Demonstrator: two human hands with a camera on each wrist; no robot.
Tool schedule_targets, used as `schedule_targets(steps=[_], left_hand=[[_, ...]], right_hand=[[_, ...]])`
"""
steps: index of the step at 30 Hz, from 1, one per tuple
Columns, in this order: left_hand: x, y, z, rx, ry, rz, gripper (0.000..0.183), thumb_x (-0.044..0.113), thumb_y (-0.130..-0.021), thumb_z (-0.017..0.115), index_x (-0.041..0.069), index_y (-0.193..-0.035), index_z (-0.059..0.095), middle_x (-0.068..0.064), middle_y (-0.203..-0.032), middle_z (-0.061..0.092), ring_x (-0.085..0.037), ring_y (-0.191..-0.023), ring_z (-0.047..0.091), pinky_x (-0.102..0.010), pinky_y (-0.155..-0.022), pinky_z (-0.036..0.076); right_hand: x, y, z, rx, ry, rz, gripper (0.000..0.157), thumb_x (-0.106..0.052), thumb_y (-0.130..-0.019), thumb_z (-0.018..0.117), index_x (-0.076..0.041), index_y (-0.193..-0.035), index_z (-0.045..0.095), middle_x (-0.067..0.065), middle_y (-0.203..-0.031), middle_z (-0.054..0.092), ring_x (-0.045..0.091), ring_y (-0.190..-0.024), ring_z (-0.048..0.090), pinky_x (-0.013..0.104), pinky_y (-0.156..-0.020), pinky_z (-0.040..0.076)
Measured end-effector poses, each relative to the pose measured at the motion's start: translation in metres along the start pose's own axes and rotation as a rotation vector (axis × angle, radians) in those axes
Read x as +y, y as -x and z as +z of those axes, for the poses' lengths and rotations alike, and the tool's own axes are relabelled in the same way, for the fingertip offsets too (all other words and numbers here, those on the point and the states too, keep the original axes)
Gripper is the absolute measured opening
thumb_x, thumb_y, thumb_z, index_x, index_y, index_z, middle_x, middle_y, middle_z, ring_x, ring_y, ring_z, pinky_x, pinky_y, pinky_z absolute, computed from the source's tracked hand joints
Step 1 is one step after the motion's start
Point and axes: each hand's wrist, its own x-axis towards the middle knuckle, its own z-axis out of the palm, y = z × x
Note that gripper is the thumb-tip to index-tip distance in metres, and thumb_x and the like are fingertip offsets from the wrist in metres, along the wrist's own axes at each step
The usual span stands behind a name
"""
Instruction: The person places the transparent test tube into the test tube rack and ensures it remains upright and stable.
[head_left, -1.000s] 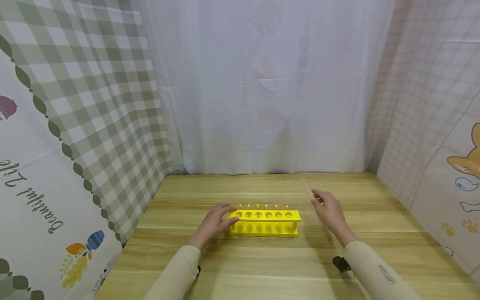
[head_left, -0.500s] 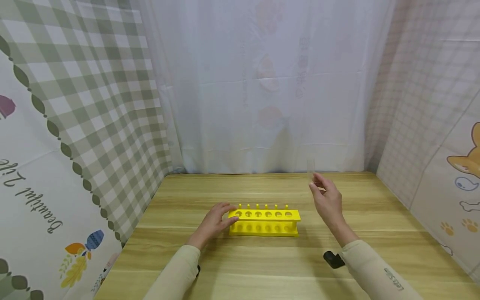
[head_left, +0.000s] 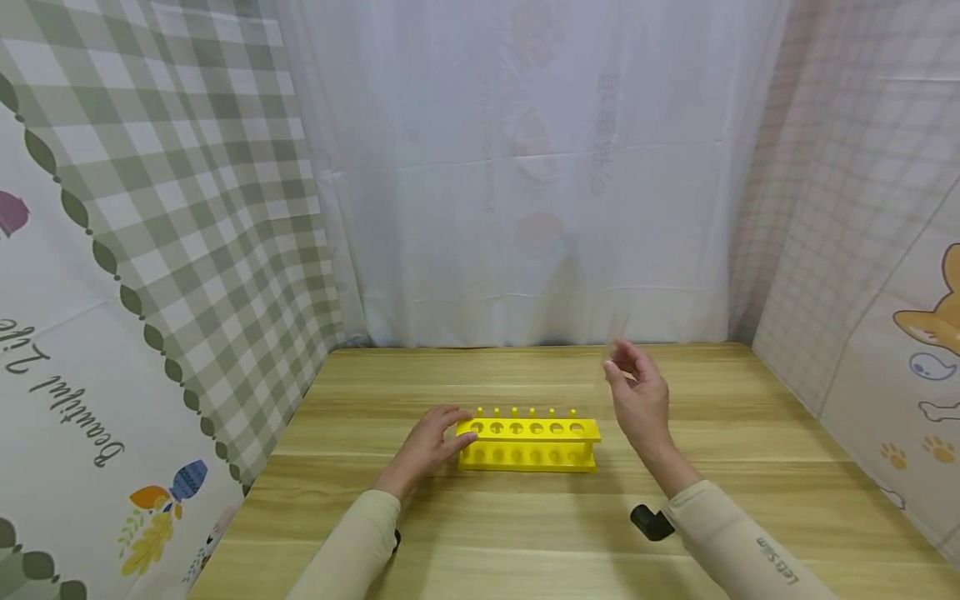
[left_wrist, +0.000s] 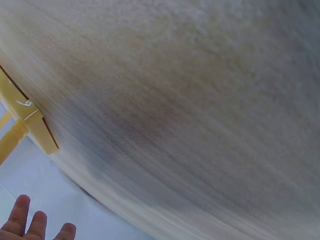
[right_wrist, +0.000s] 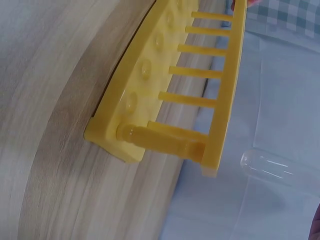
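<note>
A yellow test tube rack (head_left: 528, 446) stands on the wooden table, with round holes along its top and a row of pegs behind. At its left end, my left hand (head_left: 429, 442) holds the top plate between thumb and index finger. The other fingers (left_wrist: 37, 225) show extended in the left wrist view. Raised behind and right of the rack, my right hand (head_left: 639, 392) pinches a clear test tube, very faint in the head view. In the right wrist view the test tube (right_wrist: 272, 167) has its rounded end near the rack's right end, apart from it.
The wooden table (head_left: 480, 533) extends around the rack. A pale curtain (head_left: 465, 208) hangs at the back, a checked cloth (head_left: 225, 183) at the left, and a printed cloth (head_left: 847, 275) at the right. Black wrist gear (head_left: 651, 523) sits below my right forearm.
My right hand has risen, then shifted left towards the rack, turning the test tube more upright. My left hand and the rack have stayed in place.
</note>
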Motion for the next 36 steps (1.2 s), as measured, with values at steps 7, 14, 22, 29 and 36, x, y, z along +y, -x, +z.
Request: schedule_targets(steps=[7,14,22,29,36], left_hand=[[0.0,0.0,0.0,0.009,-0.001,0.011,0.044,0.041,-0.098,0.062,0.011,-0.13,0.064,-0.019,-0.141,0.051,-0.039,-0.131,0.046,-0.058,-0.106,0.037],[-0.002,-0.001,0.001,0.015,-0.011,0.012,0.044,0.041,-0.098,0.062,0.011,-0.129,0.064,-0.018,-0.14,0.052,-0.039,-0.13,0.047,-0.057,-0.106,0.037],[0.0,0.0,-0.001,0.019,-0.011,0.019,0.042,0.039,-0.097,0.064,0.011,-0.129,0.065,-0.016,-0.138,0.054,-0.038,-0.129,0.048,-0.056,-0.106,0.038],[0.0,0.0,0.0,0.009,-0.013,0.017,0.041,0.039,-0.098,0.063,0.013,-0.129,0.064,-0.013,-0.138,0.055,-0.036,-0.13,0.047,-0.054,-0.107,0.038],[0.001,0.0,0.0,0.014,-0.012,0.023,0.043,0.041,-0.098,0.062,0.01,-0.129,0.065,-0.015,-0.137,0.055,-0.037,-0.13,0.047,-0.056,-0.106,0.038]], right_hand=[[0.01,0.004,0.007,-0.053,-0.012,-0.028,0.039,-0.003,-0.097,0.063,0.003,-0.135,0.055,0.019,-0.115,0.06,0.008,-0.101,0.057,0.01,-0.082,0.048],[0.012,0.013,0.013,-0.115,0.028,-0.021,0.037,0.001,-0.096,0.062,0.006,-0.132,0.054,0.022,-0.115,0.06,0.007,-0.1,0.057,0.009,-0.082,0.047],[-0.009,0.031,0.016,-0.179,0.098,-0.087,0.033,0.009,-0.094,0.061,0.014,-0.125,0.054,0.027,-0.109,0.06,0.03,-0.099,0.06,0.011,-0.082,0.049],[0.032,0.037,0.016,-0.192,0.131,-0.106,0.035,0.004,-0.095,0.062,0.008,-0.129,0.054,0.024,-0.113,0.06,0.032,-0.103,0.06,0.007,-0.083,0.045],[0.034,0.045,0.015,-0.213,0.14,-0.055,0.034,0.006,-0.095,0.062,0.009,-0.128,0.054,0.023,-0.112,0.061,0.035,-0.104,0.062,0.008,-0.082,0.047]])
